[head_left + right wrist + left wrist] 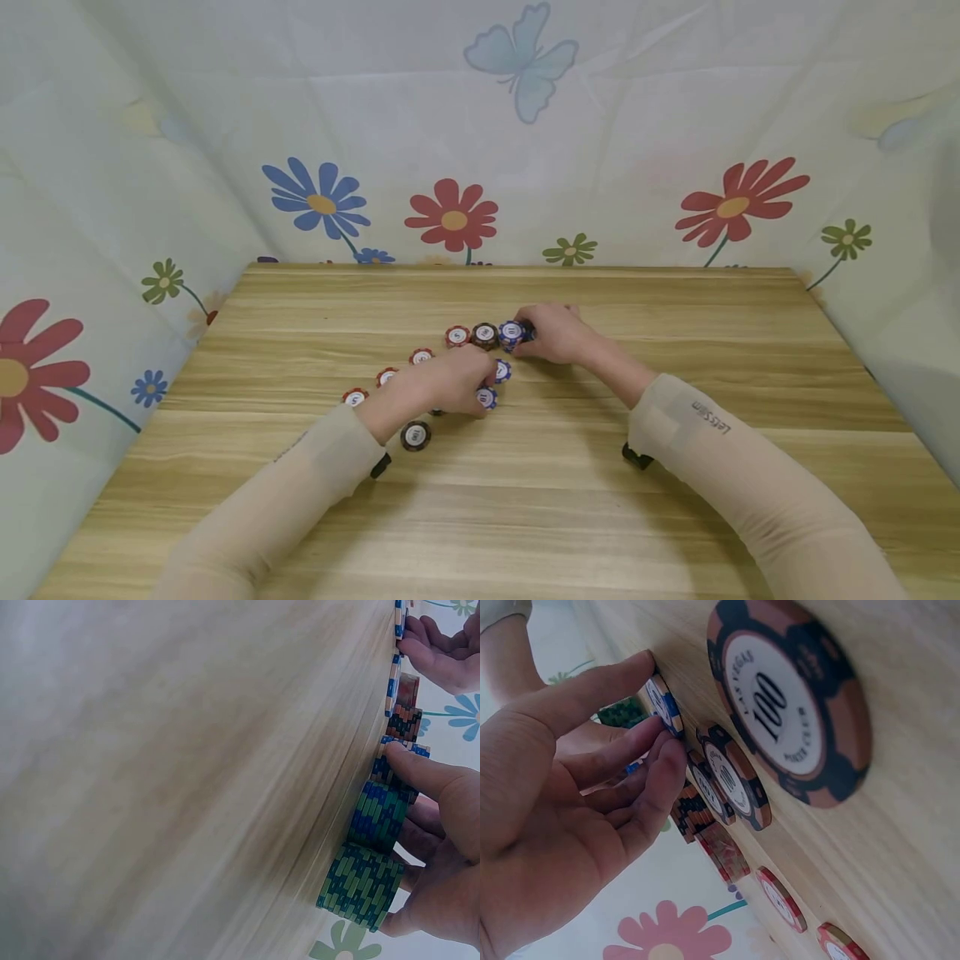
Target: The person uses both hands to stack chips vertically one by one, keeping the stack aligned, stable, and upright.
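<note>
My left hand (461, 379) pinches a blue poker chip (660, 703) between thumb and fingertips, close over the wood. Just beyond it lies another blue chip (503, 370). My right hand (558, 333) grips a stack of blue poker chips (390, 769), thumb on the near side and fingers behind. Beside that stack, near the same hand, stand a blue-and-green stack (377, 816) and a green stack (361, 886). Left of the blue stack are a black-and-brown stack (484, 335) and a red stack (457, 336).
Single red chips (422, 356) run in a slanting row on the wooden table (525, 517), partly behind my left forearm. A black-and-brown 100 chip (774, 705) lies nearest me, with others like it (731, 778) beyond. A flowered cloth (615, 167) hangs behind the table.
</note>
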